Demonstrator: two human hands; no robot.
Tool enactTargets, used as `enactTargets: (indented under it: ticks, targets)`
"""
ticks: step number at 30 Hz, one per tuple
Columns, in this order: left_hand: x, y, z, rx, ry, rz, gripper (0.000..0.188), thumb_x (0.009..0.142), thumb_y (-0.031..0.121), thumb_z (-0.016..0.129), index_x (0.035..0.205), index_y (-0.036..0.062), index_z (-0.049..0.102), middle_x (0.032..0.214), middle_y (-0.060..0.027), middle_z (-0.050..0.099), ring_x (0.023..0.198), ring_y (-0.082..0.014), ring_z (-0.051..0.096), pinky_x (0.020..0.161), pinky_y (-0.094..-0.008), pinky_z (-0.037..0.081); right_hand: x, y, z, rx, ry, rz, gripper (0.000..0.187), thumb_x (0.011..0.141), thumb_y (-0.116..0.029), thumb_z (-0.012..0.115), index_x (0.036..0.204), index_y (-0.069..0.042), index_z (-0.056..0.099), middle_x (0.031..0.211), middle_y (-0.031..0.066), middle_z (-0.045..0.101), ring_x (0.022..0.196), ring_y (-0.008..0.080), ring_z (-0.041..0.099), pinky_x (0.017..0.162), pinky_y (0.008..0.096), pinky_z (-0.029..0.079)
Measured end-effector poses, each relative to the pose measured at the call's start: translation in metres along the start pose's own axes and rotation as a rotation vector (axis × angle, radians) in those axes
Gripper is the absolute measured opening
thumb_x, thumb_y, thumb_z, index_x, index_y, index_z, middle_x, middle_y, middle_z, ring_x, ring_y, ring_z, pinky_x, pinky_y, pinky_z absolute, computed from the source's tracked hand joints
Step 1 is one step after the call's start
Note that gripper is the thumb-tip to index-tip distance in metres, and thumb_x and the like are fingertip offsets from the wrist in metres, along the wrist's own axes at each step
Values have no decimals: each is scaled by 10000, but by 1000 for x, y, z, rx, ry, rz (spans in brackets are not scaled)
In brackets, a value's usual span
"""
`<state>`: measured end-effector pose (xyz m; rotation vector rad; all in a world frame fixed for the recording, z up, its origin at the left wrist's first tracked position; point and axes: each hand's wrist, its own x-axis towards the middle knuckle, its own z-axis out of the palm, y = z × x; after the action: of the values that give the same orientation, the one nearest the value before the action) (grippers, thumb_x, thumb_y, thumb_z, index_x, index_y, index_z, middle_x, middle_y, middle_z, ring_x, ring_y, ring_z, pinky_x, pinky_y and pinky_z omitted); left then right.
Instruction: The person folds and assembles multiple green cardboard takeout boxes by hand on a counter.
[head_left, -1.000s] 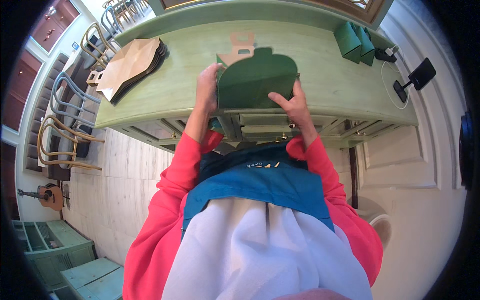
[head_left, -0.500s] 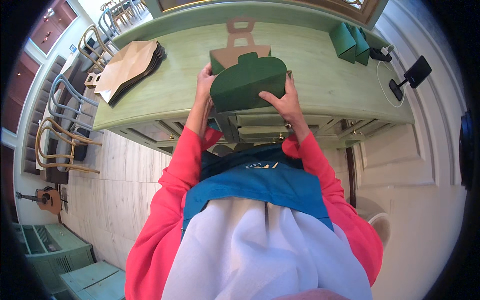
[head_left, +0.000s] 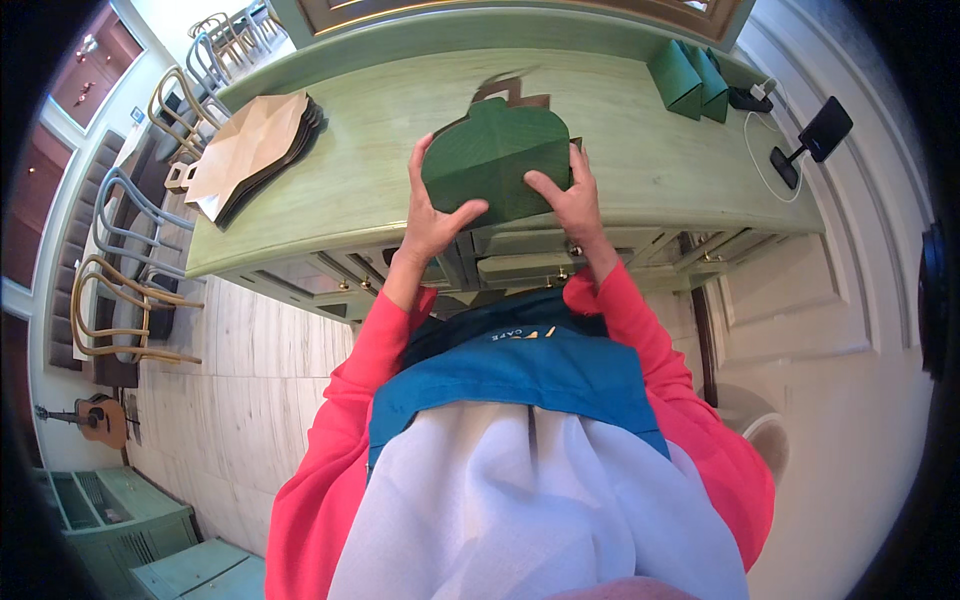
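Observation:
Between my hands, over the counter's front edge, is a green paper carrier box (head_left: 497, 160) with a rounded front panel and a tab on top. Part of a brown handle panel shows above it, smeared by motion. My left hand (head_left: 436, 210) grips the box's left side, thumb across the lower front and fingers along the edge. My right hand (head_left: 572, 195) holds the right side, its thumb pressed on the front panel and its fingers behind. The back and inside of the box are hidden from me.
On the pale green counter (head_left: 380, 130), a stack of flat brown paper bags (head_left: 250, 150) lies at the left. Folded green boxes (head_left: 680, 80) stand at the far right, near a phone (head_left: 826, 128) on a stand with a white cable. Chairs (head_left: 125, 310) and a guitar (head_left: 100, 420) are off to the left.
The brown handle panel that stood up behind the green front has folded down and is mostly hidden. My left hand has shifted so its thumb now lies on the front.

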<state>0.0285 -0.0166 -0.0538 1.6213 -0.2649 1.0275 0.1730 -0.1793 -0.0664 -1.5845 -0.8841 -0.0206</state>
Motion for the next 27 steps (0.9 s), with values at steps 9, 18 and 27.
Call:
enactTargets:
  ticks: [9,18,27]
  targets:
    - [2,-5,-12,170,86,-285,767,724,182,798,1287,7,307,1171,-134,512,1045,-216,532,913,-322,439,28,-33,-22,571,39,2,524,935,-109,500,1429,-115,327,1357,144,455,1220,215,453,990,301,348]
    - [6,-14,-26,-83,125,-423,770,711,213,808,1299,20,349,1160,-104,532,1038,-193,538,890,-320,459,35,-43,-17,12,-72,-205,657,865,9,517,1448,-101,236,1362,157,448,1116,214,524,931,329,382]
    - [4,-20,-31,-211,81,-476,788,693,263,822,1295,25,372,1179,-86,534,1052,-189,537,903,-316,446,45,-64,-12,-198,128,-547,777,776,5,627,1443,-108,243,1214,120,577,1106,271,553,893,378,448]
